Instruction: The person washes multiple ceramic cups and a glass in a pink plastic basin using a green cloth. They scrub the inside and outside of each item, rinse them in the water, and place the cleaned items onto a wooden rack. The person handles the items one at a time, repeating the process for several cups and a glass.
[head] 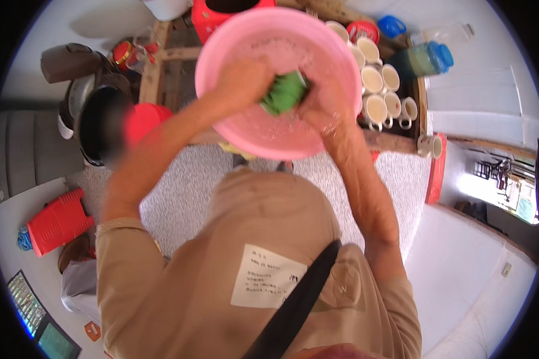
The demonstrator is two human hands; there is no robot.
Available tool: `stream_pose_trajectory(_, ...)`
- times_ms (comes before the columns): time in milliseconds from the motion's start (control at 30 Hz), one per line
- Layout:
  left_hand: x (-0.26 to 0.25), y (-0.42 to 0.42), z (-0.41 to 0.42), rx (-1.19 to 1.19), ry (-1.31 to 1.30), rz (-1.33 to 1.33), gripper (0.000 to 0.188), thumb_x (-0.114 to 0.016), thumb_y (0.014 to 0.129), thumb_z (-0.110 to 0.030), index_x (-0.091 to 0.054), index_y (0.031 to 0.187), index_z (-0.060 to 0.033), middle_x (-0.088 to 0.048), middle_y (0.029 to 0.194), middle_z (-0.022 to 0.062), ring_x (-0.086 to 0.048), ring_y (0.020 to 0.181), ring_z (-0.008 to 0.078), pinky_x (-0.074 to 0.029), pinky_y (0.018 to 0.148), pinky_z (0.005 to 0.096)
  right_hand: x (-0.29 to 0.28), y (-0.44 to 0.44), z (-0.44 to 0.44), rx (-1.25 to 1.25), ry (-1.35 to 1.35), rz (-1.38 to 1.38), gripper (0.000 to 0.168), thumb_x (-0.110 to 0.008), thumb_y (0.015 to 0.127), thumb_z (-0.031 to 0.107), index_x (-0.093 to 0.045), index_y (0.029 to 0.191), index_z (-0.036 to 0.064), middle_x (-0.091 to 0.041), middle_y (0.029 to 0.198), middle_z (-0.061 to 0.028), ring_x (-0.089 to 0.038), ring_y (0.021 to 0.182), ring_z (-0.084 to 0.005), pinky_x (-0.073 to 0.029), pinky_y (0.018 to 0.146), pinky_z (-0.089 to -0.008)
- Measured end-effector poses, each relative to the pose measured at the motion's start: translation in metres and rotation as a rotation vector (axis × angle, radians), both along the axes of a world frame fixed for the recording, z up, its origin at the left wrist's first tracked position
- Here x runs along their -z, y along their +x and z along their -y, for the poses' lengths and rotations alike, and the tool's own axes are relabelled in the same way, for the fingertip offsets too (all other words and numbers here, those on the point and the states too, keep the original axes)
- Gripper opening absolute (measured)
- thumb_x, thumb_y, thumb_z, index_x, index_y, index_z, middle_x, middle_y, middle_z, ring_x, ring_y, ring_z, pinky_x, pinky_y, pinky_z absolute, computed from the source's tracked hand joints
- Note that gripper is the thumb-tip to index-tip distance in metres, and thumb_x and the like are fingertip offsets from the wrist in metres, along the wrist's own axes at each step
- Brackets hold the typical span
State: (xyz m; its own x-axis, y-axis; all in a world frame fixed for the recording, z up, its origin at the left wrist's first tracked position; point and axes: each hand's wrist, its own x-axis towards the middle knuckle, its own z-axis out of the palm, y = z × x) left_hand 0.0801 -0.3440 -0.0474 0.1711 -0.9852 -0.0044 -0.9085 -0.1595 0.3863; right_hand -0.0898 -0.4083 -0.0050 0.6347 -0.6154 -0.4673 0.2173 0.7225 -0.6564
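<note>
A round pink plastic basin [276,139] with water in it stands before me. Inside it is a green thing [286,93], perhaps a cloth or a sponge; blur hides its exact kind. My left hand [247,80] is at its left side with the fingers bent against it. On its right side, low in the basin, is my right hand [325,105], wet and blurred. Whether the green thing is wrapped round or inside another object cannot be told. Several white mugs [372,80] stand just right of the basin.
The basin rests over a wooden frame [388,141]. One mug [430,146] lies at the frame's right corner. Behind the mugs is a blue-lidded container [424,58]. A red stool [202,22] is behind the basin; a black pot [101,121] and a red bowl [147,119] are at the left.
</note>
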Motion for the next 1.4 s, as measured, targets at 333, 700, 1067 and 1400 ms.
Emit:
stream_pose_trajectory(333,0.005,-0.009,0.003,-0.056,0.016,-0.777,0.020,-0.060,0.092,-0.019,-0.067,0.098,-0.0004,-0.066,0.077,0.0104,-0.063,0.070,0.0184,-0.051,0.063,0.0340,0.001,-0.010,-0.007,0.023,-0.131,-0.257,0.048,-0.052,0.097,0.024,-0.043,0.137,0.000,-0.054,0.130,-0.0201,-0.051,0.127,-0.0323,-0.051,0.097,-0.0493)
stream_pose_trajectory(700,-0.044,-0.059,-0.003,0.020,-0.483,-0.527,0.011,-0.064,0.087,-0.015,-0.060,0.089,-0.0051,-0.062,0.079,0.0134,-0.063,0.070,0.0296,-0.049,0.065,0.0388,0.031,0.018,-0.009,0.057,0.389,0.121,0.032,-0.045,0.099,0.023,-0.058,0.118,0.002,-0.065,0.112,-0.0127,-0.067,0.100,-0.0255,-0.057,0.085,-0.0410)
stream_pose_trajectory(1067,-0.009,-0.064,-0.008,-0.512,-0.473,-1.591,0.029,-0.050,0.099,-0.014,-0.056,0.124,-0.0002,-0.061,0.112,0.0131,-0.058,0.106,0.0185,-0.046,0.092,0.0298,0.011,0.034,-0.024,0.199,0.034,0.082,0.021,-0.052,0.099,0.019,-0.060,0.113,0.006,-0.064,0.107,-0.0056,-0.064,0.099,-0.0170,-0.054,0.087,-0.0322)
stream_pose_trajectory(1400,-0.037,-0.083,-0.025,-0.110,-0.707,-0.644,0.039,-0.054,0.095,-0.021,-0.055,0.130,-0.0025,-0.049,0.136,0.0186,-0.043,0.127,0.0388,-0.035,0.107,0.0475,0.028,-0.004,-0.006,0.189,0.502,0.397,0.036,-0.046,0.102,0.033,-0.056,0.126,0.008,-0.060,0.122,-0.0059,-0.058,0.113,-0.0198,-0.050,0.097,-0.0354)
